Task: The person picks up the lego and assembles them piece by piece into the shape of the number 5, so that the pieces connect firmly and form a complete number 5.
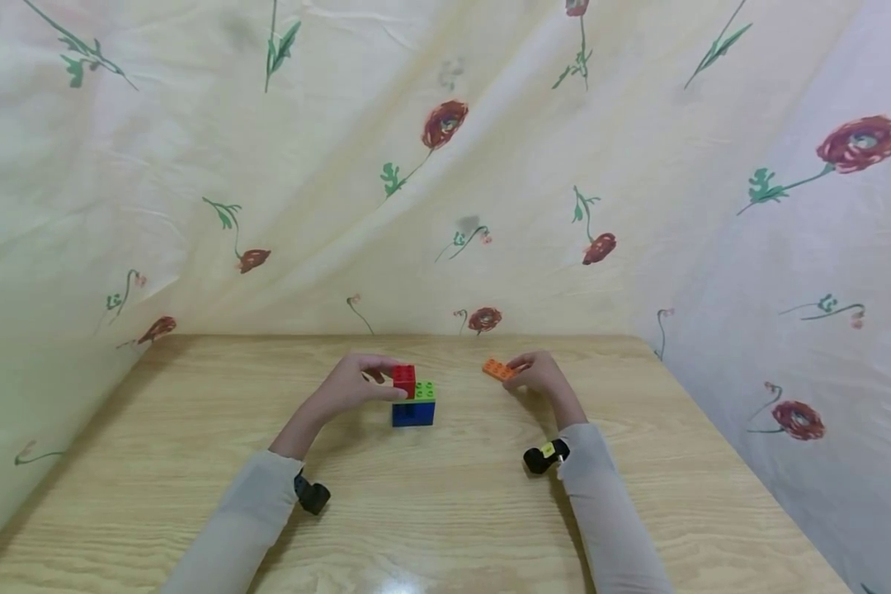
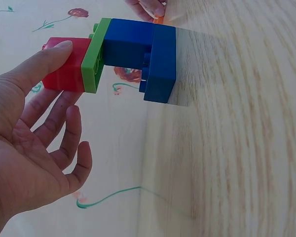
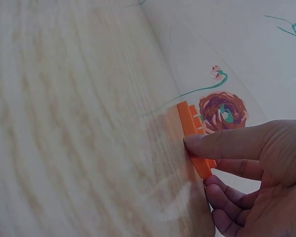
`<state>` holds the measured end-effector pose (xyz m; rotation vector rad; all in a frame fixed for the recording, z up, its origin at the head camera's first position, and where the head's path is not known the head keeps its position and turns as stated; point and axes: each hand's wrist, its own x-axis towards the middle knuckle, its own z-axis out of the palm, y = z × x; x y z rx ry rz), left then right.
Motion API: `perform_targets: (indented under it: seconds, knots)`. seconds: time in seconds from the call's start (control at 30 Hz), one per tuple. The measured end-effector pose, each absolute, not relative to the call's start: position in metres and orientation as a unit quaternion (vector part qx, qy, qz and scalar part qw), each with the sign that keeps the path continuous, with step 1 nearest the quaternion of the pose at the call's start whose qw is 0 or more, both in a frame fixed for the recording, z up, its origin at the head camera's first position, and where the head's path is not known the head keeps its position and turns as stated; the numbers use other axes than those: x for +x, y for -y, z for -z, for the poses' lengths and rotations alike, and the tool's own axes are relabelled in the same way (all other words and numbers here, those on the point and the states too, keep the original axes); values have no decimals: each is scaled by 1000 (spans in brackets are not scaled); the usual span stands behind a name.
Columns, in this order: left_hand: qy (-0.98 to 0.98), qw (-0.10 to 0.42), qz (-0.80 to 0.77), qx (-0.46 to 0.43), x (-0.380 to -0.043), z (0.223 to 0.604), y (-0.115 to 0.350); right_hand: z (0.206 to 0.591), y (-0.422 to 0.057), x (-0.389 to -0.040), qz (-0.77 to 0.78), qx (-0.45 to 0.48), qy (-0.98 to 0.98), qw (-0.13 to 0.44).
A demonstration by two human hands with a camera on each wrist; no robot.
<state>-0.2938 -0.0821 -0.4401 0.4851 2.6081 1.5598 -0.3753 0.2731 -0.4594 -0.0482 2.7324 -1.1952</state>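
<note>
Between the thumb and fingers of my left hand (image 1: 356, 381) a red brick (image 1: 404, 381) is pinched. It sits on the left end of a flat green plate (image 1: 425, 390). Under the plate, the left wrist view shows a blue brick (image 2: 128, 42) on top of a longer blue brick (image 2: 161, 64) that rests on the table; a gap stays beneath the plate's red end. To the right, my right hand (image 1: 538, 373) pinches a flat orange plate (image 1: 498, 370) with studs, thumb on one side and fingers on the other, low at the tabletop.
The wooden table (image 1: 431, 511) ends at the back against a flowered cloth (image 1: 327, 165), which also hangs at both sides. A dark camera is strapped to each wrist, over the light sleeves (image 1: 612, 503).
</note>
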Motion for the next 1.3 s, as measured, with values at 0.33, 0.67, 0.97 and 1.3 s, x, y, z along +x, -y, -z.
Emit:
perform_targets:
  seconds: [0.33, 0.67, 0.97, 1.3]
  knots:
    - [-848, 32, -504, 160, -293, 443, 83, 458, -271, -371, 393, -18, -915, 90]
    - [-845, 32, -506, 173, -293, 439, 82, 441, -257, -366, 418, -71, -903, 68]
    - [-845, 28, -506, 173, -292, 437, 83, 410, -233, -350, 430, -146, -889, 51]
    - [-841, 27, -511, 178, -289, 434, 83, 395, -203, -332, 417, -268, -866, 62]
